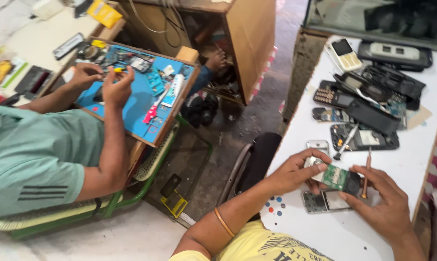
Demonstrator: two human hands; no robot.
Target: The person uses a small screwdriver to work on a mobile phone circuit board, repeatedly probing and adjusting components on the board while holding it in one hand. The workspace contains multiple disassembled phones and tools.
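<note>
White table [412, 159], right side: cream keypad phone [344, 53], black cordless-style handset [395, 53], heap of black phone shells and keypads [368, 99], opened phone back with a screwdriver [346, 141] across it, and a bare phone frame [325, 202] near the front edge. Coloured dots [275, 205] mark the table's left edge.

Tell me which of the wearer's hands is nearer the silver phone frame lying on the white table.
Right. The right hand rests beside the silver phone frame, its fingers almost on the frame's right end. The left hand sits above it, gripping the green circuit board.
</note>
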